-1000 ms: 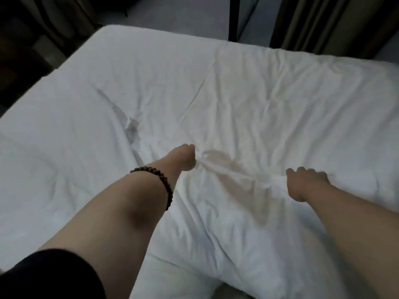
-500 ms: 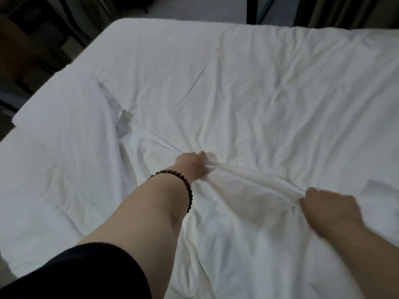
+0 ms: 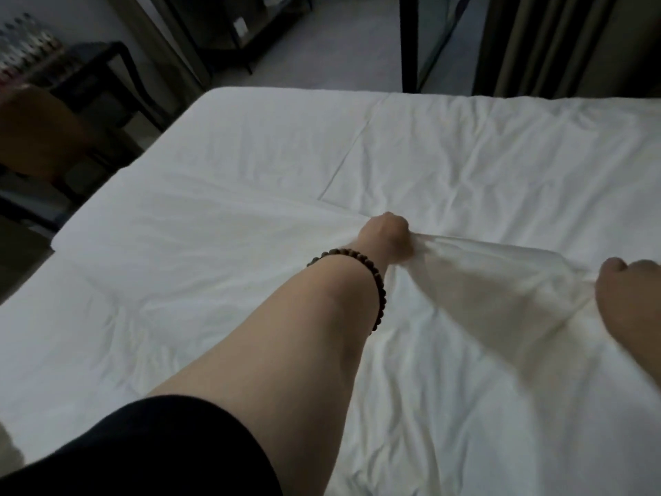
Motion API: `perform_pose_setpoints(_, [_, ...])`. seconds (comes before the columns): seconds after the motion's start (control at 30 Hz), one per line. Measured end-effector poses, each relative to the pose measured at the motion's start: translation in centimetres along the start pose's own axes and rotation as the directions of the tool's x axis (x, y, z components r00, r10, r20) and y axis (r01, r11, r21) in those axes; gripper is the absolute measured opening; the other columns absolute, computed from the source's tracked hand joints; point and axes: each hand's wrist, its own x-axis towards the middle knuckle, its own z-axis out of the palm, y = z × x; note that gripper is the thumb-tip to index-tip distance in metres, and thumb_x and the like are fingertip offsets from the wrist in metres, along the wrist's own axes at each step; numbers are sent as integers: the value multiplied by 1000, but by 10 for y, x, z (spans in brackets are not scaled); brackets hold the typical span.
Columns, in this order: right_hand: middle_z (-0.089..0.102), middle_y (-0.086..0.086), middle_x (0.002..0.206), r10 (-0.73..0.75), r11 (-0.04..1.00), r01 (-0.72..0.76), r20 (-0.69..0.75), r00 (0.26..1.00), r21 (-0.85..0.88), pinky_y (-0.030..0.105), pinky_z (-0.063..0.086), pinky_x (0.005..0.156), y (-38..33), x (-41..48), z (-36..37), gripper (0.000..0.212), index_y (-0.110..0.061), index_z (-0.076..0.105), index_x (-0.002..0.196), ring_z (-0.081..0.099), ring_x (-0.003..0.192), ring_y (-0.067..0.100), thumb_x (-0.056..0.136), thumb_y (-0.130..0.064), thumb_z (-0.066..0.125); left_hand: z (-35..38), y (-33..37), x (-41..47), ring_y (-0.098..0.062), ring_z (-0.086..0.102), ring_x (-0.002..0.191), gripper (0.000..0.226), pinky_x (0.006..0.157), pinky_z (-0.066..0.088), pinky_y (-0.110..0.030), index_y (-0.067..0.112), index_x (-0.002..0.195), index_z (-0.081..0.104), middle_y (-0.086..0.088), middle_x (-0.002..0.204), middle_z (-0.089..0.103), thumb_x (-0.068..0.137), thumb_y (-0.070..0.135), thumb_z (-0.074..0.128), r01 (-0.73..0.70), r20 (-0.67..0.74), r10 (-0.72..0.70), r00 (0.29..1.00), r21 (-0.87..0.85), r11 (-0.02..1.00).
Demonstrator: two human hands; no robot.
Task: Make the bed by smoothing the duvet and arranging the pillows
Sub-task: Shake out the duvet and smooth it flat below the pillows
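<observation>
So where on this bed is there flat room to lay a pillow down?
The far left stretch of the bed, bordered by its far edge and the left hand, lies flat and bare. Between the left hand and the right hand it is crowded: both grip a raised ridge of duvet.

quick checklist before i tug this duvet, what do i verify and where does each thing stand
1. Left hand grips the duvet: ok.
2. Right hand grips the duvet: ok, though it is blurred at the frame edge.
3. Ridge of fabric between the hands pulled taut: ok.
4. Near part of the duvet smooth: not ok, creases run across it.
5. Pillows arranged: cannot tell, none in view.
</observation>
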Motion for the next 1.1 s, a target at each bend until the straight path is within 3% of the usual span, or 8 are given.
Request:
perform_pose_setpoints(0.1, [57,17,83,85,993,-82,28,996,-83,48,40,85,5,-23,-81,19,-7,56,94,55,80,31,78,-18,58,31,2,2,-36,60,107,48,91,53,-43,12,132,51,-11,132,37,85,20,57,-26,73,31,997,-64,998])
perform_pose_setpoints(0.17, [59,10,102,33,956,-28,14,999,-293,50,35,93,8,-37,-90,24,-17,55,109,55,92,28,88,-28,52,44,8,1,-36,58,113,60,93,52,-44,14,143,40,-9,144,30,84,15,54,-52,136,57,989,-35,998])
perform_pose_setpoints(0.4, [55,8,105,0,989,-12,-80,997,-150,42,32,81,29,-31,-94,20,-22,57,110,51,93,27,96,-30,44,69,55,-8,-34,52,125,62,101,48,-45,15,149,35,-6,143,41,89,20,52,-202,291,186,939,27,979])
perform_pose_setpoints(0.63, [50,9,112,45,999,-45,-11,999,-20,42,33,87,50,-23,-117,34,-20,54,113,47,100,27,88,-15,32,71,111,0,-26,57,123,64,103,49,-40,21,141,48,-3,138,55,84,46,62,-321,282,320,904,-45,946])
perform_pose_setpoints(0.73, [45,9,125,98,995,-97,27,995,-39,46,29,102,56,-32,-103,42,-21,52,127,42,113,28,93,-16,29,77,122,-5,-24,46,136,63,113,39,-39,19,147,43,-2,147,47,89,39,61,-398,262,411,873,-104,911])
perform_pose_setpoints(0.8, [34,16,146,112,991,-108,43,993,-82,57,15,116,44,-35,-108,55,-15,36,148,32,134,36,95,-15,21,83,119,-8,-25,44,138,65,114,37,-39,20,149,38,-3,150,42,90,34,61,-399,265,416,870,-120,909])
perform_pose_setpoints(0.93, [8,21,163,27,1000,-27,37,999,12,68,-11,113,0,-58,-142,61,-11,16,157,0,150,43,98,-20,26,90,104,-12,-29,38,142,78,115,36,-41,17,157,20,-6,161,24,90,26,59,-345,348,340,874,-51,937])
perform_pose_setpoints(1.1, [5,18,165,260,961,-268,98,961,75,69,-3,114,14,-98,-135,59,-18,22,157,0,151,42,100,-26,32,66,99,-14,-28,37,143,76,116,34,-40,17,156,25,-7,158,33,90,28,60,-370,340,345,875,10,929])
